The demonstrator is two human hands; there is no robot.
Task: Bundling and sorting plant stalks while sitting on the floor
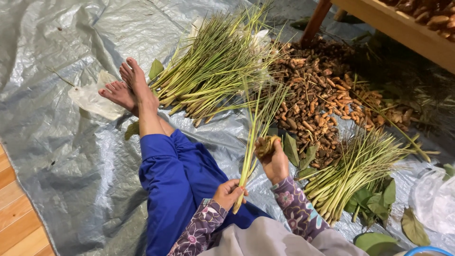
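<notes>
My left hand [228,193] grips the pale lower ends of a few lemongrass stalks [253,135] that rise up and away from me. My right hand [274,159] is closed around a small brown root piece [265,143], held against those stalks, with a green leaf beside it. I sit on a grey tarp [57,142] with legs in blue trousers [173,185] stretched out and crossed bare feet [129,87].
A large heap of lemongrass [213,66] lies ahead, a smaller bundle [353,170] at my right. A pile of brown roots [322,99] spreads between them. Loose green leaves [379,199], clear plastic bags [433,199], a wooden bench [403,28] and wood floor [16,213] surround.
</notes>
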